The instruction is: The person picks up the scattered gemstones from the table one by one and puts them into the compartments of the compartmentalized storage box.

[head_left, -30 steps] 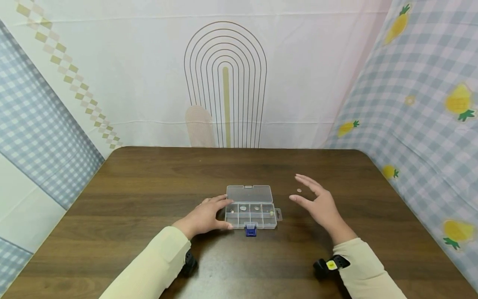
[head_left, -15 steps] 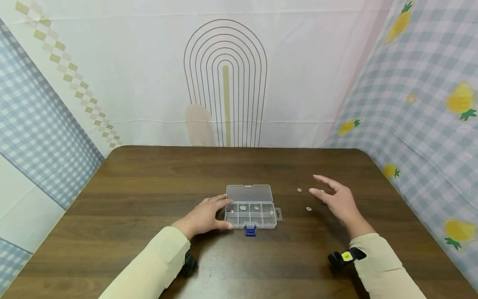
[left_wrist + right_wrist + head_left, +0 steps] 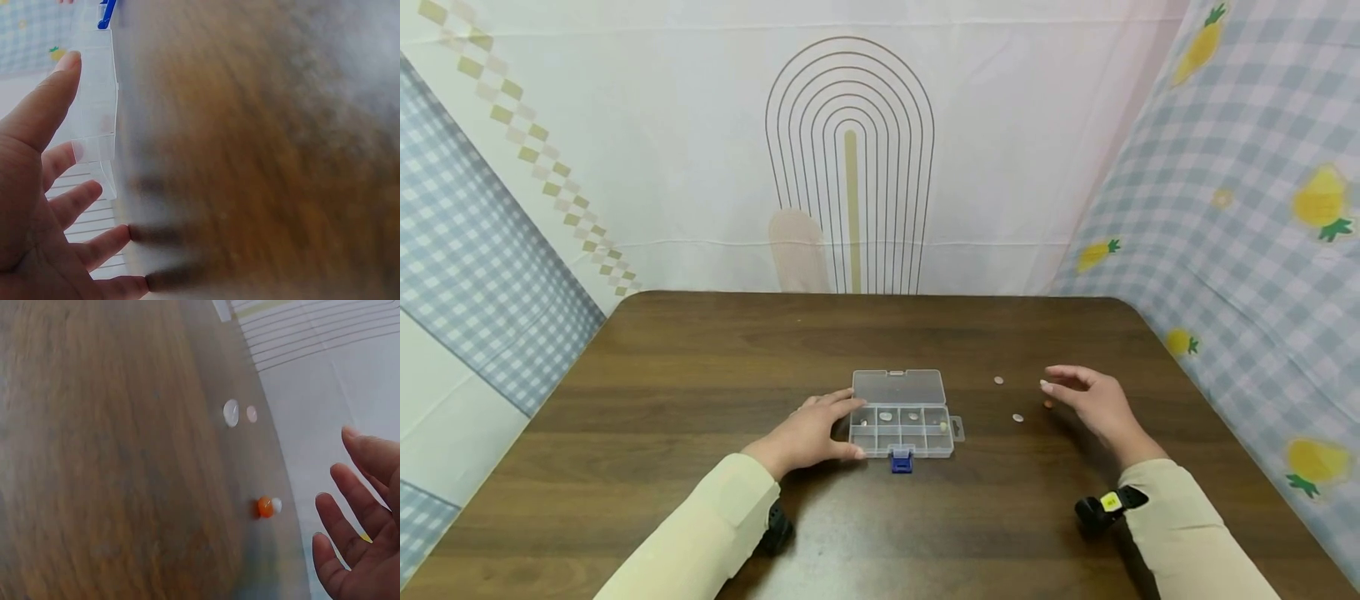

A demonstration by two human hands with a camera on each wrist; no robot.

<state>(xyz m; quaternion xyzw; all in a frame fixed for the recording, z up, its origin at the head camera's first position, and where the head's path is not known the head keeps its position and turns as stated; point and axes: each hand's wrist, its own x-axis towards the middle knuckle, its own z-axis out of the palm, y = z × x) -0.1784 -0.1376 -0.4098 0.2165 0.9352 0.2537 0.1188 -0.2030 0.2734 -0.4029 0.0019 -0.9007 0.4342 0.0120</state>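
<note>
My left hand (image 3: 812,429) grips the left end of a clear compartment box (image 3: 914,455), thumb at its front corner and index finger near the hinge. The box lies with its lid (image 3: 899,387) folded back. Small pale pieces (image 3: 886,416) and a yellowish one (image 3: 943,427) sit in the rear row. Over the table at right, my right hand (image 3: 1097,408) has its thumb and fingers apart, nothing between them in the right wrist view. Below it are a glossy orange bead (image 3: 265,507) and a small white piece (image 3: 277,505) close together.
A white oval piece (image 3: 231,412) and a pinkish one (image 3: 252,414) lie on the brown wooden table (image 3: 737,333), between box and right hand. A blue clasp (image 3: 902,462) sticks out from the box front, and a clear hanging tab (image 3: 957,428) from its right end.
My right hand has moved right, from beside the box to over the orange bead, uncovering the white oval piece. The left hand and the box stay in place.
</note>
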